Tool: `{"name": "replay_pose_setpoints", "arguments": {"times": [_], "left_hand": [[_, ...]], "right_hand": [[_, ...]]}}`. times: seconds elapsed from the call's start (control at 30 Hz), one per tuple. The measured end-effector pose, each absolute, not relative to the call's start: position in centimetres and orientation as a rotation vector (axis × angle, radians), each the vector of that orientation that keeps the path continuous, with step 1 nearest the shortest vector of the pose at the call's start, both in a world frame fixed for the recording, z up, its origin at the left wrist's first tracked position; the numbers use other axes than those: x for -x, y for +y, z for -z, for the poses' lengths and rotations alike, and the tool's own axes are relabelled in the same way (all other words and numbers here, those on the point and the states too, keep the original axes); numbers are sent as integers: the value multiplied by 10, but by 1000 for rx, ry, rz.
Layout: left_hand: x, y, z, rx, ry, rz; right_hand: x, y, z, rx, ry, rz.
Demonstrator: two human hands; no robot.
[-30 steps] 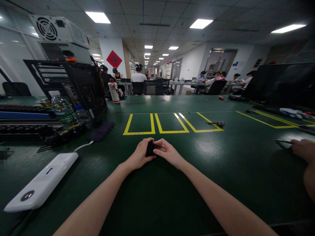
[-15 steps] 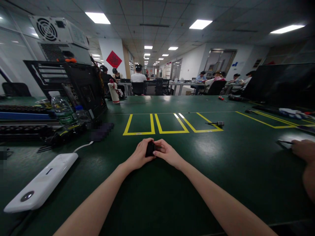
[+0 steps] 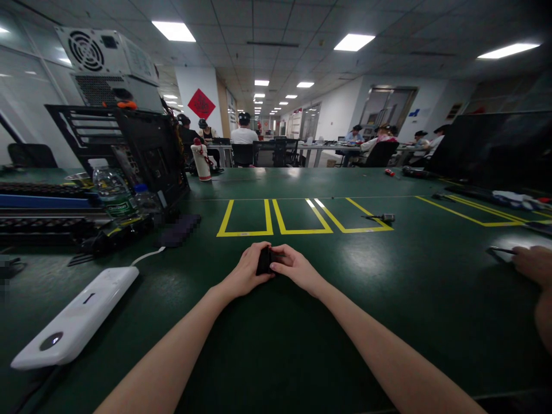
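Both my hands meet around a small dark block-shaped object [image 3: 263, 262] just above or on the green table [image 3: 276, 345]. My left hand [image 3: 246, 269] is closed on its left side, with the thumb below and the fingers over the top. From the right, my right hand [image 3: 294, 268] pinches the object's other edge between thumb and fingers. Most of the dark object is hidden by the fingers, so I cannot tell its kind. Beyond my hands lie yellow tape outlines [image 3: 245, 234] on the tabletop.
A screwdriver [image 3: 387, 218] lies across the right tape outline. At left are a white device [image 3: 77, 319] with a cable, a plastic bottle [image 3: 112, 192] and a black computer case [image 3: 146, 155]. Another person's hand [image 3: 535, 264] holds a thin tool at right. A paper cup [image 3: 201, 162] stands farther back.
The whole view has shifted very slightly. My hands keep the same grip on the dark object, with no clear movement.
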State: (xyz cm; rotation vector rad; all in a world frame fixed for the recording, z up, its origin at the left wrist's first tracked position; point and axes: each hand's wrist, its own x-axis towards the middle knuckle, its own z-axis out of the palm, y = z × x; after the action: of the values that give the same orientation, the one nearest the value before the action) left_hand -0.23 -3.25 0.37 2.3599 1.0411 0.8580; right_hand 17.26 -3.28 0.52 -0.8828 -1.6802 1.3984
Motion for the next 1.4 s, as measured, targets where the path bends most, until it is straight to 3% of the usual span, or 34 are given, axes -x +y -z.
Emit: {"name": "replay_pose_setpoints", "arguments": {"times": [1.4], "left_hand": [[0,-30,2,-2356,1058,-899]], "right_hand": [[-168,-25,6,890,-1655,-1294]]}}
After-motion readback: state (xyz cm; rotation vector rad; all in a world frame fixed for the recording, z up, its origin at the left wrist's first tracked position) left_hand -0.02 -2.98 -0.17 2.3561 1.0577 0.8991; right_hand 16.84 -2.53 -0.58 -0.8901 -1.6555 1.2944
